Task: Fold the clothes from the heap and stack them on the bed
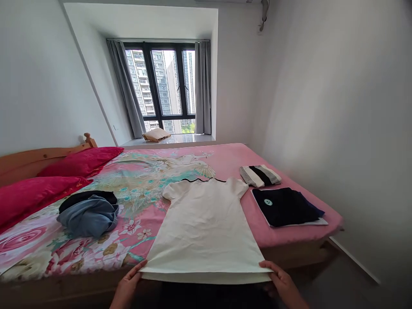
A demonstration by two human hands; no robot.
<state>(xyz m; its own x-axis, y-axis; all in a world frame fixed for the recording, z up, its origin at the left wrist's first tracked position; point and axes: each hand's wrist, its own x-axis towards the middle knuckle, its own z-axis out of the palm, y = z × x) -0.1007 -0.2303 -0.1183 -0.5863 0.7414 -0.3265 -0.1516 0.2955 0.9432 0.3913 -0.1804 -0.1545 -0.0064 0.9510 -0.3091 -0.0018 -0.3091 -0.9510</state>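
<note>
A white short-sleeved T-shirt (206,227) with a dark neckline trim lies spread on the bed, its collar toward the window. Its hem reaches past the near edge of the mattress and is stretched straight between my hands. My left hand (128,281) pinches the left corner of the hem, thumb on top. At the right corner, my right hand (281,279) pinches the hem in the same way. Beside the shirt on the right lie a folded black garment (286,208) with a round pale badge and a folded striped garment (260,175).
A crumpled blue-grey garment (90,216) rests with a black one (106,197) on the floral bedsheet (138,234) at left. Red pillows (83,162) lie by the wooden headboard (35,159). A beige folded item (156,134) sits on the windowsill (196,138).
</note>
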